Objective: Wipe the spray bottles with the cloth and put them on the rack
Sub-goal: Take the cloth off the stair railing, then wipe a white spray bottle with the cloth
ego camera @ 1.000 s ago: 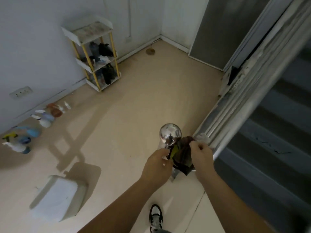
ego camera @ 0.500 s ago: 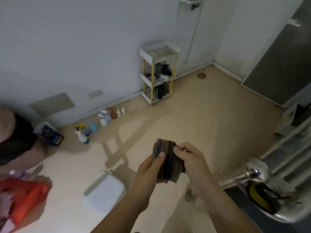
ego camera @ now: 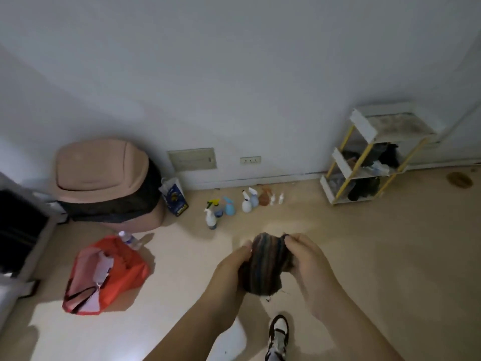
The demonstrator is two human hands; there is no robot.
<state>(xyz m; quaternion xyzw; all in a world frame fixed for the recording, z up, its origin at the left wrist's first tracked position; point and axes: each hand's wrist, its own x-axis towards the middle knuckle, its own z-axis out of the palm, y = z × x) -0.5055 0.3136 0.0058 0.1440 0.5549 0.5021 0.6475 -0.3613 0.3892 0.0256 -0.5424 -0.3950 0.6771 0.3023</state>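
Observation:
A dark striped cloth (ego camera: pixel 265 264) hangs between both hands in front of me. My left hand (ego camera: pixel 231 269) grips its left side and my right hand (ego camera: pixel 307 259) pinches its upper right edge. Several spray bottles (ego camera: pixel 242 203) stand in a row on the floor by the wall: white, blue, brown, and one with a yellow-green trigger. The rack (ego camera: pixel 369 155), white shelves on yellow posts, stands against the wall at the right with dark items on its lower shelves; its top shelf is bare.
A pink bin with a black liner (ego camera: pixel 104 183) stands at the left wall beside a small blue-and-white bag (ego camera: pixel 175 196). A red bag (ego camera: pixel 104 274) and a plastic water bottle (ego camera: pixel 128 239) lie on the floor. My shoe (ego camera: pixel 278 334) shows below.
The view has swung left from the stair railing to the wall, bin and red bag. Both hands keep hold of the cloth, now carried away from the railing knob.

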